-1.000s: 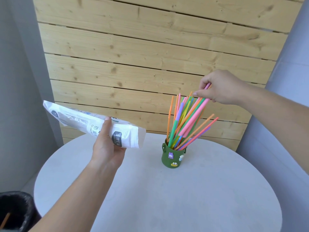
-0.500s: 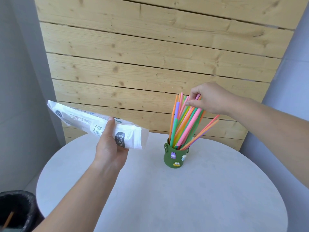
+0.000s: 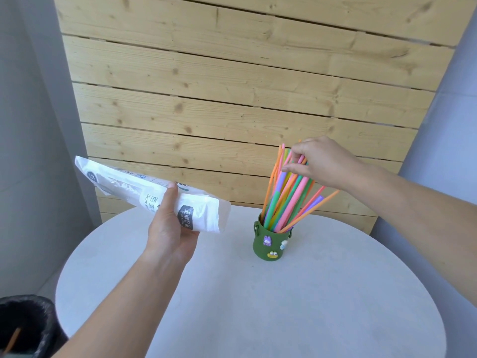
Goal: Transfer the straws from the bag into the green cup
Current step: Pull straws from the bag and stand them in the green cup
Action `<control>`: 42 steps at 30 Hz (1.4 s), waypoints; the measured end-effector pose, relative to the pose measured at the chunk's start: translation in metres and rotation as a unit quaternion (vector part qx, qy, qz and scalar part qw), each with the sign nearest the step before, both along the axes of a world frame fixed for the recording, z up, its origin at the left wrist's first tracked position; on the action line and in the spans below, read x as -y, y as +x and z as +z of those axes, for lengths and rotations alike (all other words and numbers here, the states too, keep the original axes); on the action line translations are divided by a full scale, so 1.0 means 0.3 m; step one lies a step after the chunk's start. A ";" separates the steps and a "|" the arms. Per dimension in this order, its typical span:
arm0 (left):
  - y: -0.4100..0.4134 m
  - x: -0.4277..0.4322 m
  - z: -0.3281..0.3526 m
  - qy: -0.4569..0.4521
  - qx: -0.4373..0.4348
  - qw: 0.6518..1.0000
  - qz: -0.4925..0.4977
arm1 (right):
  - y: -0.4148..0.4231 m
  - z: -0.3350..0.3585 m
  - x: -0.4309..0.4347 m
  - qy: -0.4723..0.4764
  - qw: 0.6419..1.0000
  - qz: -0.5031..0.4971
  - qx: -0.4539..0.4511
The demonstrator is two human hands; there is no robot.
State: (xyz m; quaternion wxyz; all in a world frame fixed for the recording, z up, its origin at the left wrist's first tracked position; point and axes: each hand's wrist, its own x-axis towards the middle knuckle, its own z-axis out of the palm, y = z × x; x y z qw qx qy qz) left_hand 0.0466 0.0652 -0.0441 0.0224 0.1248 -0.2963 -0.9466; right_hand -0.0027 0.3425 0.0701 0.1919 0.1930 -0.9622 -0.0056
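A green cup [image 3: 271, 242] with small cartoon stickers stands upright on the round white table [image 3: 258, 311]. Several coloured straws [image 3: 286, 200] stand fanned out inside it. My right hand [image 3: 322, 161] is at the straw tops, with thumb and fingers curled around a few of them. My left hand [image 3: 170, 228] grips the white printed straw bag [image 3: 121, 187] above the table's left part, the bag's open end pointing toward the cup. I cannot tell what is inside the bag.
A wooden plank wall [image 3: 232, 99] rises right behind the table. A black bin [image 3: 23, 324] with a liner sits on the floor at the lower left. Grey walls close in on both sides.
My right hand has come down with the straws, which now sit deeper and more upright in the cup. The left hand still holds the bag in about the same place.
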 end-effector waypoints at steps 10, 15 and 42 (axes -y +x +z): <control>0.006 -0.001 0.007 -0.001 0.003 1.000 -0.001 | 0.002 -0.014 0.020 0.044 0.999 0.011 0.030; 0.006 0.006 0.006 0.002 0.004 1.000 0.002 | -0.009 -0.005 0.018 0.007 0.995 -0.010 0.103; -0.002 0.003 -0.009 -0.015 -0.007 1.000 0.001 | -0.019 -0.022 -0.002 -0.018 0.989 -0.018 0.149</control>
